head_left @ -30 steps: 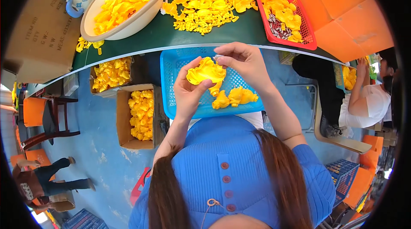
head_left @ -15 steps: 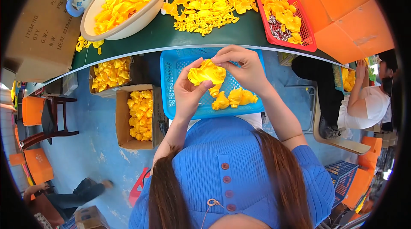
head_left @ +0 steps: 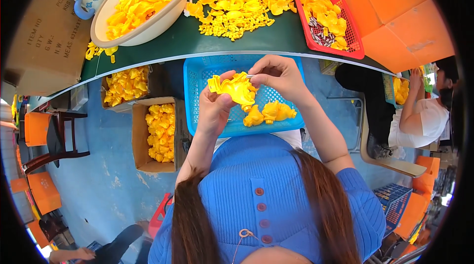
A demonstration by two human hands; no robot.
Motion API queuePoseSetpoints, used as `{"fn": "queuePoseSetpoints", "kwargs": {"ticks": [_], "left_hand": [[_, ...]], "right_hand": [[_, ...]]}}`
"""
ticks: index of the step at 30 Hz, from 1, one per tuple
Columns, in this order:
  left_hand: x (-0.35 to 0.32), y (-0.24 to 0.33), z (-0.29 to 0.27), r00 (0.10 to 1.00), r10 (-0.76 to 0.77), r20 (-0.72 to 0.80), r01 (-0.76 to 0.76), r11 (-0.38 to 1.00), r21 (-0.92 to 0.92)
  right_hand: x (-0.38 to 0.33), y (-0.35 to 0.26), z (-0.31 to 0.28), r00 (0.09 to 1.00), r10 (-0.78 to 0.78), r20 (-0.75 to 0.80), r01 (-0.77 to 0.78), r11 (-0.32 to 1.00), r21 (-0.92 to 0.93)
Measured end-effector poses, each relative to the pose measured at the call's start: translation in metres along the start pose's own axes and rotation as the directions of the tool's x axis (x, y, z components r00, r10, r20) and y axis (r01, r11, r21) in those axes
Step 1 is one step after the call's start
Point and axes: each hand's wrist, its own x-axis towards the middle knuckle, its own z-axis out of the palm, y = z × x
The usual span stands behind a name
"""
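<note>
My left hand (head_left: 216, 108) grips a yellow moulded plastic part (head_left: 236, 89), its hollow side turned up, above a blue plastic basket (head_left: 193, 111). Between the thumb and fingers of my right hand (head_left: 279, 79) is a small silver metal pin (head_left: 250, 76), its end at the upper right edge of the part. Whether the pin sits inside the part, I cannot tell. Below my hands, several yellow plastic pieces (head_left: 276, 111) lie in the basket, which rests at my lap.
A green table (head_left: 163, 52) ahead carries heaped yellow parts (head_left: 242, 5), a cream basin (head_left: 96, 22) and a red basket (head_left: 356, 42) with yellow parts and small metal cylinders. Cardboard boxes (head_left: 140, 145) of yellow pieces stand at left. A seated person (head_left: 419, 121) is at right.
My left hand has turned the yellow part, so another side shows. The silver pin in my right hand has come into sight. At lower left, another person has moved rightward.
</note>
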Motion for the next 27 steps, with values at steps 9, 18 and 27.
{"fn": "queuePoseSetpoints", "kwargs": {"ticks": [9,18,27], "left_hand": [[0.006,-0.002,0.007,0.985,0.032,-0.171,-0.014,0.994,0.107],[0.005,-0.009,0.017,0.959,0.175,-0.224,-0.157,0.983,0.098],[0.003,-0.023,0.028,0.913,0.408,-0.003,-0.359,0.809,0.466]], "right_hand": [[-0.01,0.004,0.009,0.993,0.079,-0.085,-0.073,0.995,0.062],[-0.015,0.007,0.015,0.987,0.062,-0.145,-0.067,0.997,-0.028],[-0.017,0.006,0.019,0.977,0.102,-0.187,-0.06,0.975,0.215]]}}
